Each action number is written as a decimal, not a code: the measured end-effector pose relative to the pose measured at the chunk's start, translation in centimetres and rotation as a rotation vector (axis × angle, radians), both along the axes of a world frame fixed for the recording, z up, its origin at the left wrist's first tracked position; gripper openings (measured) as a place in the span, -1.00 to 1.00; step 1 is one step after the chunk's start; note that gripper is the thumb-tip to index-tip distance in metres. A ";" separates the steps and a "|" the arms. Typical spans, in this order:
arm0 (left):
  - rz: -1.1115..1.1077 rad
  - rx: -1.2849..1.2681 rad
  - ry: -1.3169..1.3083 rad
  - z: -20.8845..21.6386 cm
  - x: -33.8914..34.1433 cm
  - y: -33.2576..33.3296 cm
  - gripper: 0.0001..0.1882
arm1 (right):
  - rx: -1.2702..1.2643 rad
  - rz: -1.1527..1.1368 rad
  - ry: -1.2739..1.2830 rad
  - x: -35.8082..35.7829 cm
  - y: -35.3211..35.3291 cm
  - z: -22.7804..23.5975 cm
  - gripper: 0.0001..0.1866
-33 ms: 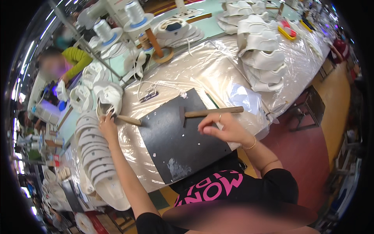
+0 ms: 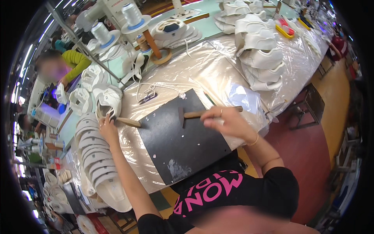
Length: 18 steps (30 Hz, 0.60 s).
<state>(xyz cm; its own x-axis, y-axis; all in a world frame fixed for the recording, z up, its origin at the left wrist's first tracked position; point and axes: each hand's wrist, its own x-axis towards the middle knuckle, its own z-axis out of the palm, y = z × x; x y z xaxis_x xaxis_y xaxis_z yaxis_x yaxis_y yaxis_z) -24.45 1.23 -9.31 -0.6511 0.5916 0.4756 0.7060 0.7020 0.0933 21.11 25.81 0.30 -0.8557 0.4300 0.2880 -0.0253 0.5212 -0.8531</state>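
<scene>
My left hand [image 2: 107,129] reaches to the near end of a white shoe upper [image 2: 106,94], with its fingers closed at the edge of the dark opening. Beside those fingers lies a wooden handle [image 2: 129,122]; its other end is hidden. My right hand [image 2: 228,123] is over a hammer [image 2: 191,115], half curled, its thumb apart from the fingers. The wooden shaft passes behind this hand, and no grip on it shows. The hammer's head rests on a black board [image 2: 163,144] dotted with small white scraps.
A row of nested pale shoe parts [image 2: 95,152] runs beside my left forearm. Stacked white uppers [image 2: 259,58] stand at the back right. Thread cones [image 2: 132,15] and small scissors [image 2: 149,97] are farther off. A co-worker in a yellow-green sleeve [image 2: 76,62] sits at left.
My right hand has moved up and slightly right, from below the hammer's shaft to over it. The left hand stays at the shoe upper.
</scene>
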 end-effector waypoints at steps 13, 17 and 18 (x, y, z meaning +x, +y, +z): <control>-0.019 0.493 -0.252 1.6 14.1 -3.5 -0.52 | 0.920 -0.856 -0.961 -5.6 31.0 9.7 -0.16; 0.088 0.499 -0.373 1.1 15.9 -7.3 -0.53 | 0.801 -0.740 -1.106 -5.1 33.2 10.0 -0.03; 0.094 0.529 -0.368 1.1 16.0 -8.1 -0.54 | 0.792 -0.686 -1.067 -4.9 33.8 10.5 -0.03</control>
